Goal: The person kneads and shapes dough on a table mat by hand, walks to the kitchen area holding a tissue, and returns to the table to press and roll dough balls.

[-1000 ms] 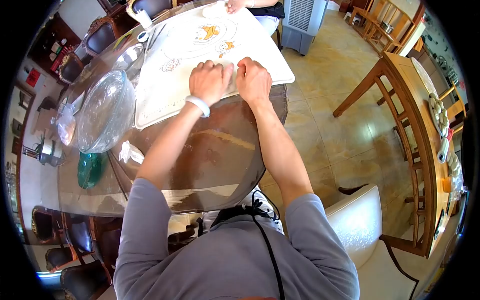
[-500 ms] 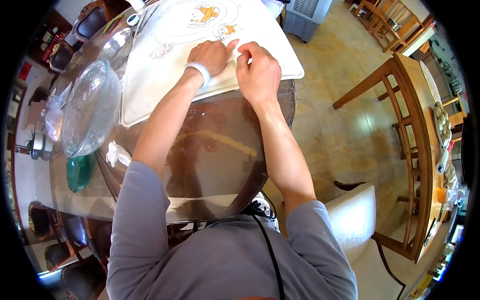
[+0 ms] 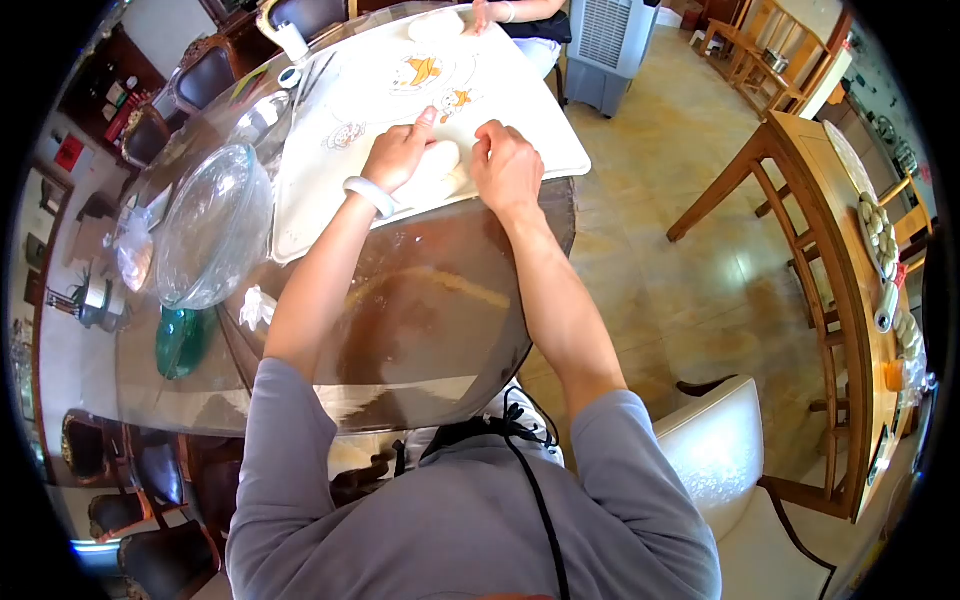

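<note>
A pale piece of dough [image 3: 438, 163] lies between my hands on a white mat [image 3: 310, 205] printed with cartoon figures. My left hand [image 3: 398, 157], with a light band on its wrist, rests against the dough's left side, open, thumb raised. Just right of the dough, my right hand [image 3: 508, 168] is closed with its fingers curled down. Whatever is under those fingers is hidden. At the mat's far edge, another person's hand [image 3: 482, 15] is beside a second pale piece of dough [image 3: 436, 26].
Left of the mat stands a large clear bowl [image 3: 215, 228], with a green object [image 3: 182, 340] and crumpled white tissue [image 3: 257, 307] nearby. A white chair [image 3: 715, 440] stands at right, before a wooden table [image 3: 800, 170]. A grey air cooler [image 3: 607, 55] is beyond.
My left hand has shifted off the dough to its left, uncovering it. My right hand stays curled at the right. The view has tilted up, bringing the other person's hand and second dough into sight.
</note>
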`<state>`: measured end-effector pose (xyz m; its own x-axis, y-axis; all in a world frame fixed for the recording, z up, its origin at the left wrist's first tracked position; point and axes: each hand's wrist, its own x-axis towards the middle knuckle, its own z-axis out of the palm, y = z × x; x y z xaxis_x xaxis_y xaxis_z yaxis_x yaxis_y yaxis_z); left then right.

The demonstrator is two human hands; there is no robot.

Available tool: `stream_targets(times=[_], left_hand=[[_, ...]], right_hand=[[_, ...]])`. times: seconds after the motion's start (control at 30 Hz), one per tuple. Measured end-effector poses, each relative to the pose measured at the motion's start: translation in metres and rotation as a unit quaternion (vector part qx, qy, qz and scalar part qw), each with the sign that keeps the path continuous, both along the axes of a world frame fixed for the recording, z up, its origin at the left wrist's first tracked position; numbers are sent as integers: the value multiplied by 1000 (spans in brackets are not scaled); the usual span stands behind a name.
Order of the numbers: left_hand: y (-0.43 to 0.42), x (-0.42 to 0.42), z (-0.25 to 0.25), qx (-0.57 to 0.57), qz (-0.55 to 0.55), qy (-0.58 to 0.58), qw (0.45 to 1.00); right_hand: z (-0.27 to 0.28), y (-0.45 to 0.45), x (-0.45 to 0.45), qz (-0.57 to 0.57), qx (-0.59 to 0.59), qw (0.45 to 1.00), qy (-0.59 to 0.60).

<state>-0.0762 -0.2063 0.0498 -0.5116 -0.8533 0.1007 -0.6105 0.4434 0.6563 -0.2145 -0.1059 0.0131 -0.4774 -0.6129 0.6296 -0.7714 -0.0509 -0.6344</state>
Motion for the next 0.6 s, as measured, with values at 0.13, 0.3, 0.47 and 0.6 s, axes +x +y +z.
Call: stream_targets(times=[0.13,0.3,0.47,0.6], left_hand=[[26,-10,-16,-163,51,-93,981],[37,-16,-34,-408,-1,-87,909],[15,-29,-33,-296,29,-149,943],[-1,-41,-15,-159,56,-210,963]], right_hand=[[2,2,1,11,-21,1000,-11],[9,3,4,31,-65,997,-14],[15,5,7,45,-59,997,-22],[12,2,3,35,-40,998,-17]])
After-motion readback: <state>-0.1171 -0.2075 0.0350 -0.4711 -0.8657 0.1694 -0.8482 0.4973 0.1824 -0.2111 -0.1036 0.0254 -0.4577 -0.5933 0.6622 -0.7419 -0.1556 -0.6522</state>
